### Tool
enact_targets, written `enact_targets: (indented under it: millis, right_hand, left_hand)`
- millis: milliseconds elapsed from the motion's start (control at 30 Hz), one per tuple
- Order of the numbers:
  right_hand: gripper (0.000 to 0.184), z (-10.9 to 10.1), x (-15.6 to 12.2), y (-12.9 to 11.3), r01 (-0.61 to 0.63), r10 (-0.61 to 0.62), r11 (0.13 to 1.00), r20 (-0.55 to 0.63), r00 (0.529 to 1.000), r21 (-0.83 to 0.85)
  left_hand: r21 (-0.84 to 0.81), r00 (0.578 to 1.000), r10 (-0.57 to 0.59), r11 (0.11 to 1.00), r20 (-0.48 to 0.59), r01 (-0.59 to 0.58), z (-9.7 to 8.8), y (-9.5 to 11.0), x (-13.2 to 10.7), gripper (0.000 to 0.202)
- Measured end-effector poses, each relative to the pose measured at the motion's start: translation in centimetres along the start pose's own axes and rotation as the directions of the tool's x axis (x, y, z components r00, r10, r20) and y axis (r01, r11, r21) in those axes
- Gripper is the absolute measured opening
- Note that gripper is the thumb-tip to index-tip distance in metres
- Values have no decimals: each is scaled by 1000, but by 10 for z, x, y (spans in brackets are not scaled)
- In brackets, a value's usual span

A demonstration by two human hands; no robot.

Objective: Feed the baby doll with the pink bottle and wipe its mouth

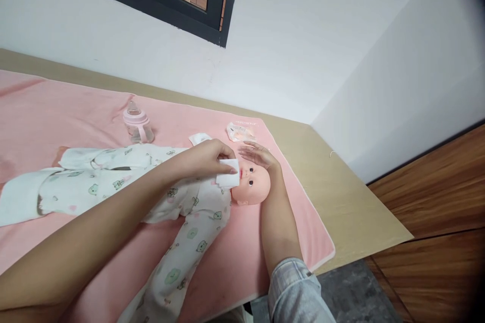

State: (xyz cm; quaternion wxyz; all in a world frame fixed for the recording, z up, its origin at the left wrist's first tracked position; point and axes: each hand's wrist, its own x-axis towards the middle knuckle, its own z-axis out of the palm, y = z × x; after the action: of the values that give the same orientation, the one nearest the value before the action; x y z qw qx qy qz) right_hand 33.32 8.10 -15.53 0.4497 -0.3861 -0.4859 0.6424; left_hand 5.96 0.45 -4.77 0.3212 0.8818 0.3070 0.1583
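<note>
A baby doll in white printed clothes lies on its back with its head toward the right. My left hand pinches a folded white wipe, which is at the doll's chin and neck, just below the mouth. Whether the wipe presses on the skin I cannot tell. Curved behind the far side of the doll's bald head is my right hand. Its fingers are stretched out and hold nothing, and that forearm runs along the crown of the head.
Beneath the doll a pink blanket covers much of the wooden table. Beyond the doll stand a pink-topped baby bottle and a crumpled plastic packet. A small white piece lies near my left hand. A wall borders the table's far edge.
</note>
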Motion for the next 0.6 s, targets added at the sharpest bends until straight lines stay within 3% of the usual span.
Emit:
enact_targets:
  millis: [600]
  right_hand:
    - [28,-9,8,15,33,-20,995,-140,990,93]
  left_hand:
    - [167,1000,-7,986,-9,8,17,-1,2,12]
